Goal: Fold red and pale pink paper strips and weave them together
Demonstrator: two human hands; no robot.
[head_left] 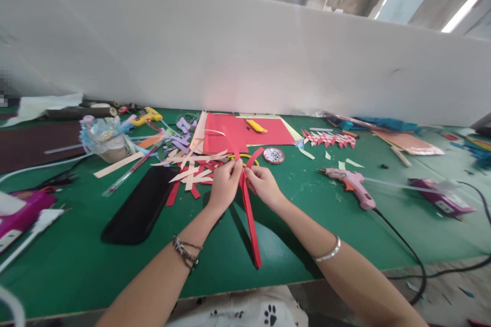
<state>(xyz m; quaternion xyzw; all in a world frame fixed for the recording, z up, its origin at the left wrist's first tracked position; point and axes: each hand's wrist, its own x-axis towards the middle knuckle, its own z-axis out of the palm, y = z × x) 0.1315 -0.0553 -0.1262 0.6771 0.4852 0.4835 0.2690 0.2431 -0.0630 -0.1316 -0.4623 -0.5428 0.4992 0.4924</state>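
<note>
Over the green table [215, 265], my left hand [225, 181] and my right hand [264, 184] are close together. Both pinch red paper strips [251, 230], which cross between my fingers. One strip end hangs towards the table's front edge, another sticks up past my left thumb, and a third slants up to the right. Whether they are folded together is hidden by the fingers. Just behind my hands lie a curved yellow object [256, 162], partly covered, and a round patterned disc [273, 156]. A heap of red and peach paper strips [195, 172] lies left of my left hand.
Red paper sheets [272, 135] lie behind, with a yellow cutter [256, 126] on top. A black flat case [140, 209] rests at left. A pink glue gun [351, 181] with a cord and a woven red-and-white paper chain [330, 138] lie right. A white partition [245, 51] stands behind.
</note>
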